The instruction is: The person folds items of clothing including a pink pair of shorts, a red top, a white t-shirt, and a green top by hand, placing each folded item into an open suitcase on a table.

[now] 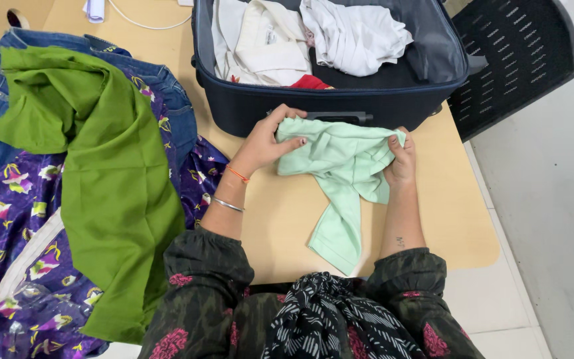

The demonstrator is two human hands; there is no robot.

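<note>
A pale mint-green garment (340,179) lies partly folded on the wooden table (446,219), one end trailing toward me. My left hand (267,141) grips its left upper edge, fingers curled over the cloth. My right hand (401,159) pinches its right upper corner. Both hands sit just in front of an open dark navy suitcase (340,100) that holds white clothes (353,36) and a bit of red cloth (310,82).
A green cloth (101,173) lies over purple floral fabric (8,233) and blue jeans (167,93) at the left. A black perforated chair (519,53) stands at the right, beyond the table edge. A white cable (147,23) runs along the far side.
</note>
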